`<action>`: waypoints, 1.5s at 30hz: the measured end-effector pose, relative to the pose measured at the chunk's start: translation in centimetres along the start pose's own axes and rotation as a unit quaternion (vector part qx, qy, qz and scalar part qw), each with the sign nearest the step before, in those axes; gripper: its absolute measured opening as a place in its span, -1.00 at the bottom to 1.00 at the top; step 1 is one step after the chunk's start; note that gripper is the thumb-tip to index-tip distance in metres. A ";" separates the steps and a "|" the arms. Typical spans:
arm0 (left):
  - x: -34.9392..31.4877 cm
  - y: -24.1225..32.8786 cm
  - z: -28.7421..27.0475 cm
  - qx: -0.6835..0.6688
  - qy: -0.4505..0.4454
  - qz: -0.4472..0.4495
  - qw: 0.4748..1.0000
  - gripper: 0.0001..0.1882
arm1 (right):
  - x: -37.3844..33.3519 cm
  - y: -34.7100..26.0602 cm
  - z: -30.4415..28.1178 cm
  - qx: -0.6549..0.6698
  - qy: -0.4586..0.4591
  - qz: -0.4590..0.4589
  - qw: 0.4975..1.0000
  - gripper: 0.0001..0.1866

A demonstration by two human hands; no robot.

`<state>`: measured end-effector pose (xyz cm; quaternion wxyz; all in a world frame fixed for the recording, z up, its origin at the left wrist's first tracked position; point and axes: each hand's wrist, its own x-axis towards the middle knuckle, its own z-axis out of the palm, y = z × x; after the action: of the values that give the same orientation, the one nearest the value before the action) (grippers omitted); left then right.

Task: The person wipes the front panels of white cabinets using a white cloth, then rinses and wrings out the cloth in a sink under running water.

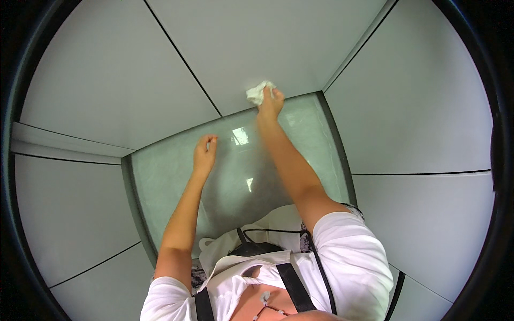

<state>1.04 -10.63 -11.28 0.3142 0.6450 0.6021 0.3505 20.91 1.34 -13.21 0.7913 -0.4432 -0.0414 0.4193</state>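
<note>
1. Your right hand (271, 102) grasps crumpled white cloth (257, 93) at lower edge of smooth light-grey wall panel (251, 48); likely wiping.
2. Left hand (204, 153): empty, loosely curled, short of panel.
3. Next: probably even pressure.

no readable text, no legible labels, no numbers, no signs
</note>
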 end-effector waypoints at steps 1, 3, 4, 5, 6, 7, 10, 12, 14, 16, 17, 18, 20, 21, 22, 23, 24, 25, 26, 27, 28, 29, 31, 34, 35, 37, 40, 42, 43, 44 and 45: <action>0.4 0.6 0.1 -0.001 -0.003 -0.002 1.000 -0.80 | 0.4 -2.0 0.3 -0.038 -0.015 -0.067 0.997 -0.73; 2.1 2.8 -0.3 -0.025 0.043 0.036 0.998 -0.79 | 0.1 -6.4 1.9 -0.075 -0.033 -0.134 0.988 -0.76; 2.9 3.7 -0.3 -0.025 0.042 0.034 0.998 -0.79 | -0.4 -8.8 2.7 -0.123 -0.068 -0.209 0.968 -0.77; 3.7 5.0 -0.2 -0.037 0.044 0.032 0.998 -0.79 | -0.5 -10.3 3.0 -0.169 -0.100 -0.282 0.939 -0.78; 4.2 6.1 -0.2 -0.049 0.048 0.028 0.997 -0.79 | -0.4 -10.5 2.9 -0.170 -0.099 -0.282 0.939 -0.78; 4.8 7.3 -0.3 -0.049 0.047 0.031 0.997 -0.79 | -0.3 -10.7 3.1 -0.234 -0.079 -0.338 0.908 -0.80; 6.1 9.4 -0.4 -0.098 0.066 0.031 0.992 -0.79 | 0.8 -8.9 1.7 -0.283 -0.060 -0.376 0.880 -0.76; 6.8 9.9 -0.5 -0.052 0.067 0.076 0.993 -0.79 | 2.6 -6.2 -1.0 -0.290 -0.010 -0.334 0.897 -0.77; 7.1 10.4 -0.7 -0.046 0.062 0.064 0.995 -0.78 | 5.4 -3.4 -3.9 -0.309 0.004 -0.301 0.902 -0.78; 7.4 10.3 -0.8 -0.043 0.056 0.050 0.996 -0.78 | 8.3 -1.3 -6.7 -0.331 0.019 -0.268 0.905 -0.78; 7.7 9.8 -0.9 -0.051 0.059 0.064 0.995 -0.79 | 9.9 -0.5 -7.9 -0.317 0.030 -0.223 0.921 -0.78; 8.2 9.3 -1.0 -0.057 0.063 0.080 0.993 -0.80 | 10.8 -0.1 -8.3 -0.300 0.040 -0.178 0.936 -0.78; 9.4 7.6 -1.0 -0.087 0.073 0.082 0.990 -0.80 | 10.0 -0.5 -7.6 -0.314 0.043 -0.169 0.933 -0.76; 9.7 6.8 -0.9 -0.121 0.082 0.084 0.986 -0.81 | 9.2 -0.5 -7.2 -0.305 0.037 -0.169 0.937 -0.76; 9.8 6.9 -1.0 -0.123 0.080 0.085 0.986 -0.81 | 8.4 -1.0 -6.4 -0.295 0.031 -0.171 0.939 -0.76; 9.9 7.0 -1.2 -0.126 0.067 0.077 0.987 -0.81 | 6.8 -1.9 -5.4 -0.335 0.030 -0.197 0.921 -0.78; 9.8 7.3 -1.3 -0.129 0.054 0.070 0.988 -0.81 | 5.4 -2.7 -4.2 -0.337 0.031 -0.196 0.921 -0.78; 9.4 7.7 -1.5 -0.128 0.054 0.067 0.988 -0.81 | 3.9 -3.3 -3.0 -0.322 -0.001 -0.219 0.921 -0.80; 9.2 8.2 -1.5 -0.119 0.061 0.065 0.989 -0.82 | 2.8 -4.3 -1.8 -0.307 -0.032 -0.244 0.919 -0.82; 9.3 8.3 -1.2 -0.116 0.065 0.063 0.989 -0.82 | 1.9 -5.9 -0.7 -0.312 -0.029 -0.249 0.916 -0.82; 9.3 8.2 -0.8 -0.119 0.062 0.062 0.989 -0.82 | 1.0 -7.3 0.3 -0.305 -0.038 -0.257 0.916 -0.83; 9.3 8.2 -1.0 -0.124 0.066 0.060 0.988 -0.82 | 0.4 -8.0 0.9 -0.294 -0.051 -0.262 0.918 -0.83; 9.3 8.1 -1.2 -0.129 0.071 0.060 0.987 -0.82 | 0.3 -7.7 0.7 -0.306 -0.046 -0.287 0.906 -0.84; 9.3 7.8 -1.6 -0.070 0.055 0.076 0.993 -0.80 | 1.1 -7.0 0.2 -0.318 -0.043 -0.342 0.883 -0.85; 9.3 8.0 -1.7 -0.090 0.044 0.070 0.992 -0.80 | 1.6 -6.9 -0.4 -0.317 -0.045 -0.372 0.871 -0.85; 9.0 8.7 -1.9 -0.110 0.036 0.066 0.991 -0.80 | 4.8 -5.6 -3.4 -0.352 -0.015 -0.368 0.861 -0.86; 8.9 9.1 -2.0 -0.056 0.032 0.058 0.996 -0.79 | 7.3 -7.4 -4.5 -0.378 0.036 -0.374 0.846 -0.87; 9.1 8.0 -2.0 -0.125 0.045 0.081 0.988 -0.81 | 7.1 -8.0 -3.8 -0.375 0.055 -0.380 0.844 -0.86; 9.2 8.1 -2.0 -0.125 0.045 0.081 0.988 -0.81 | 6.9 -8.6 -3.2 -0.358 0.074 -0.387 0.847 -0.87; 9.3 8.1 -2.0 -0.122 0.038 0.071 0.989 -0.81 | 6.7 -8.9 -2.9 -0.340 0.094 -0.393 0.849 -0.87; 9.3 8.2 -2.0 -0.118 0.031 0.062 0.991 -0.81 | 6.4 -8.8 -2.7 -0.339 0.094 -0.393 0.849 -0.87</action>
<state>4.16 -2.04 -2.71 0.3466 0.6281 0.5252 0.4578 31.68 1.76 -10.35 0.6904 -0.6681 -0.2774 -0.0108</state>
